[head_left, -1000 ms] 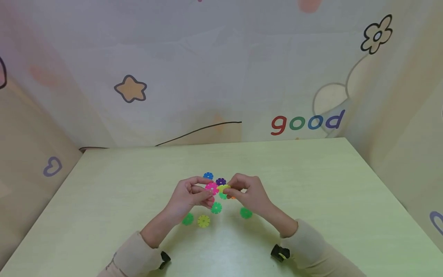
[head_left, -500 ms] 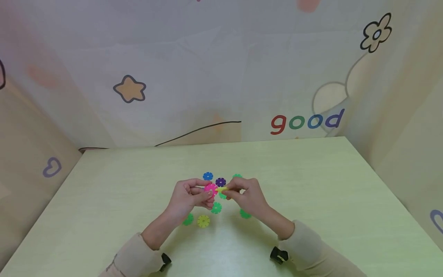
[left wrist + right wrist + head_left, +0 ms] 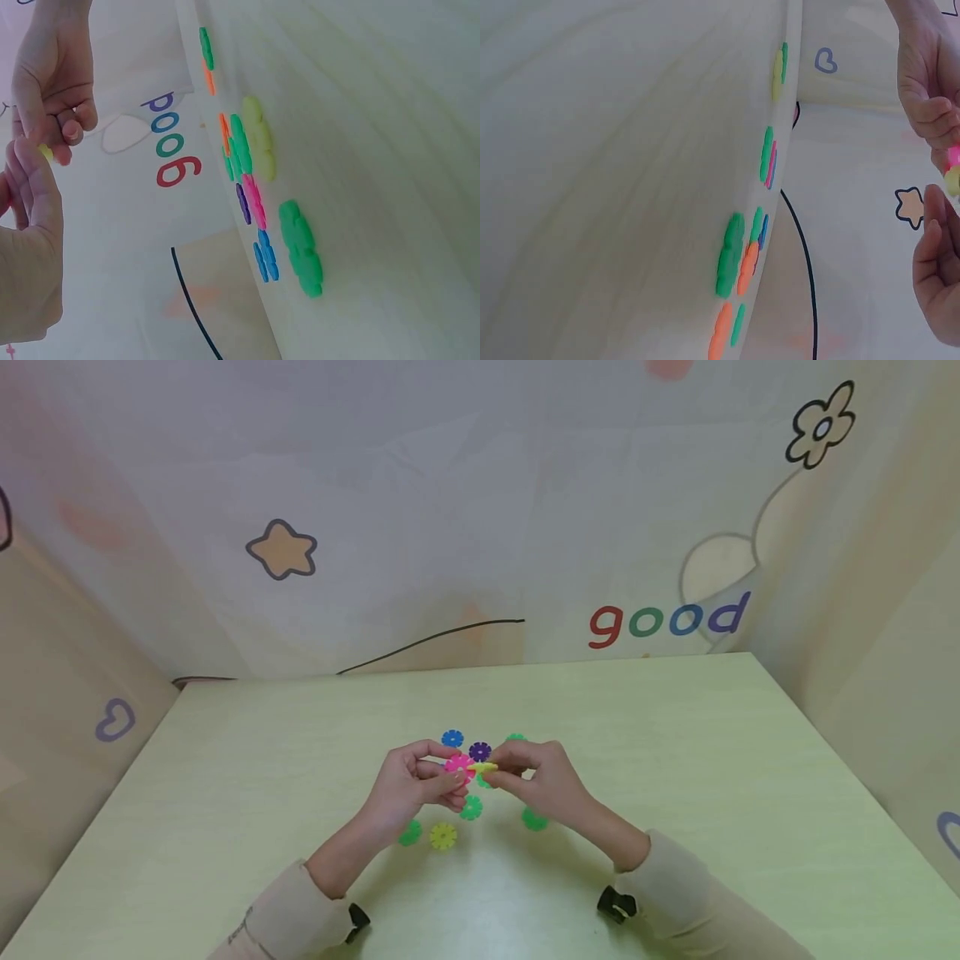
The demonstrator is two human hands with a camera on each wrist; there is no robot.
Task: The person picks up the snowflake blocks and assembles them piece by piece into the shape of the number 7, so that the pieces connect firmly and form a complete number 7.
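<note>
My left hand point(image 3: 412, 781) pinches a pink notched plastic disc point(image 3: 458, 766) between thumb and fingers, its face toward the head camera. My right hand point(image 3: 542, 781) pinches a yellow notched disc point(image 3: 483, 767), turned nearly edge-on. The yellow disc's left edge meets the pink disc's right rim. Both hands are raised over the table, as the left wrist view and right wrist view show. In the right wrist view the pink disc point(image 3: 954, 155) and yellow disc point(image 3: 952, 181) sit together between the fingertips, partly cut off by the frame.
Loose notched discs lie flat on the table point(image 3: 262, 793): a blue disc point(image 3: 452, 738), a purple disc point(image 3: 480, 751), a yellow disc point(image 3: 443, 836) and several green ones, such as this green disc point(image 3: 535, 818). Orange discs point(image 3: 748, 268) show in the right wrist view. A printed curtain stands behind.
The yellow disc has turned from showing its face to nearly edge-on and stays against the pink disc's rim. The left hand keeps its hold with little movement.
</note>
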